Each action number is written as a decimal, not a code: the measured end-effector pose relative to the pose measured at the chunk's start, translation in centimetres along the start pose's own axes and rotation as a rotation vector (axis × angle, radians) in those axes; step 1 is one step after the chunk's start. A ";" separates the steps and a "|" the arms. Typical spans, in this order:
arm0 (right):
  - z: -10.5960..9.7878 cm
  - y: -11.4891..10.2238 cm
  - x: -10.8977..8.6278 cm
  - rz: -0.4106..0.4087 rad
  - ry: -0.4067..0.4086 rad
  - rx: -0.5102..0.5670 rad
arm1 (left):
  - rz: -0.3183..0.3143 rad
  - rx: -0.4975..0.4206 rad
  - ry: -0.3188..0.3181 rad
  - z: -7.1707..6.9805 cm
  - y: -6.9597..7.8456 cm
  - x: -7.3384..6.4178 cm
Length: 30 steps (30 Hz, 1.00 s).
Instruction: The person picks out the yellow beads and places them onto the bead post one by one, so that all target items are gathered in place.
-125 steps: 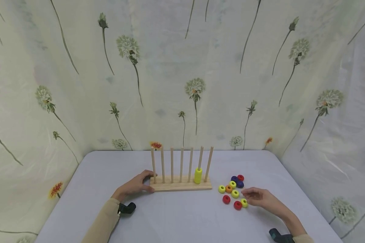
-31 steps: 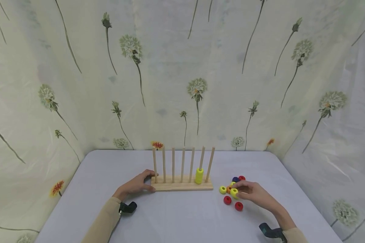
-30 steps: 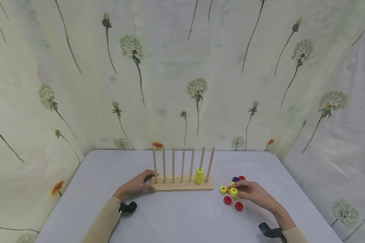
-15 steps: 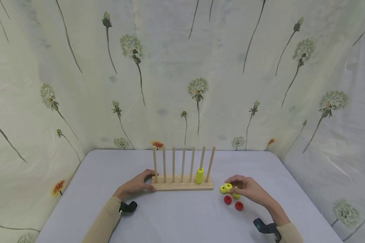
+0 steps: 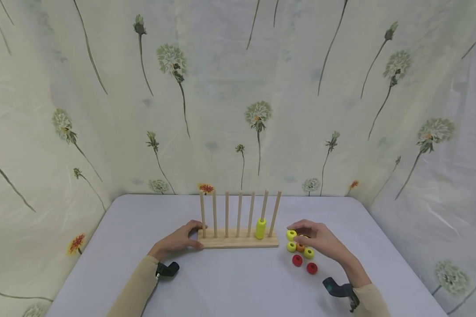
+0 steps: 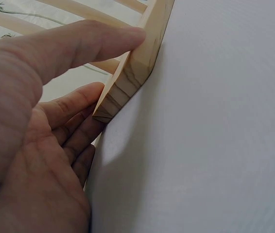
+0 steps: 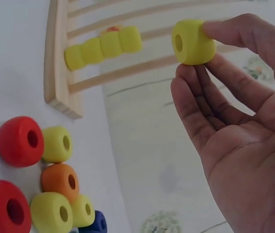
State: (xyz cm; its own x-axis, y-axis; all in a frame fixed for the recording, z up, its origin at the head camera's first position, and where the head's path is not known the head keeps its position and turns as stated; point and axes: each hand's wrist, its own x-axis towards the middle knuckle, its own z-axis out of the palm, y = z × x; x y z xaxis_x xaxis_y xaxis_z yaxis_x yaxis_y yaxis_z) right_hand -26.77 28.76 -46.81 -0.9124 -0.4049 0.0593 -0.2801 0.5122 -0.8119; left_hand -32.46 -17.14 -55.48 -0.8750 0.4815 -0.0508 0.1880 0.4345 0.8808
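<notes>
A wooden rack (image 5: pixel 238 242) with a row of upright pegs stands on the table. My left hand (image 5: pixel 177 239) holds the base's left end; in the left wrist view the thumb lies on one side of the wood (image 6: pixel 145 48) and the fingers on the other. Several yellow beads (image 5: pixel 260 229) are stacked on the second peg from the right. To the right of the rack, my right hand (image 5: pixel 321 237) pinches another yellow bead (image 7: pixel 194 42) between thumb and fingers, its hole showing. That bead is off the table and apart from the pegs.
Loose beads lie right of the rack: two red ones (image 5: pixel 297 260), an orange one (image 5: pixel 300 247), yellow ones (image 5: pixel 308 253) and a dark blue one (image 7: pixel 96 222). My right hand covers part of this group in the head view. A floral curtain (image 5: pixel 222 110) hangs behind the table.
My right hand has gone from the right of the loose beads to picking up a yellow bead. It has carried the bead left and up toward the rack. My left hand stays on the base.
</notes>
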 end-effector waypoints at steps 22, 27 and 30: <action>-0.1 -3.3 1.6 -0.104 0.122 0.010 | 0.025 -0.006 -0.014 -0.1 -0.2 0.0; -0.3 -4.1 2.2 -0.123 0.152 0.015 | 0.021 -0.002 -0.015 -0.1 -0.4 0.1; -0.5 -4.6 2.6 -0.128 0.170 0.024 | 0.018 -0.004 -0.014 -0.1 -0.3 0.1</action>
State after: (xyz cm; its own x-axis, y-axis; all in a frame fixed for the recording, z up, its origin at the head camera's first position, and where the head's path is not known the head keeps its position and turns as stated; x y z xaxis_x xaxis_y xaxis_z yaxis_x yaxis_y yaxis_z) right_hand -28.05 25.76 -42.63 -0.9076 -0.3309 0.2585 -0.3917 0.4456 -0.8050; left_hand -32.59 -17.30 -55.72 -0.8653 0.4996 -0.0412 0.2020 0.4227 0.8834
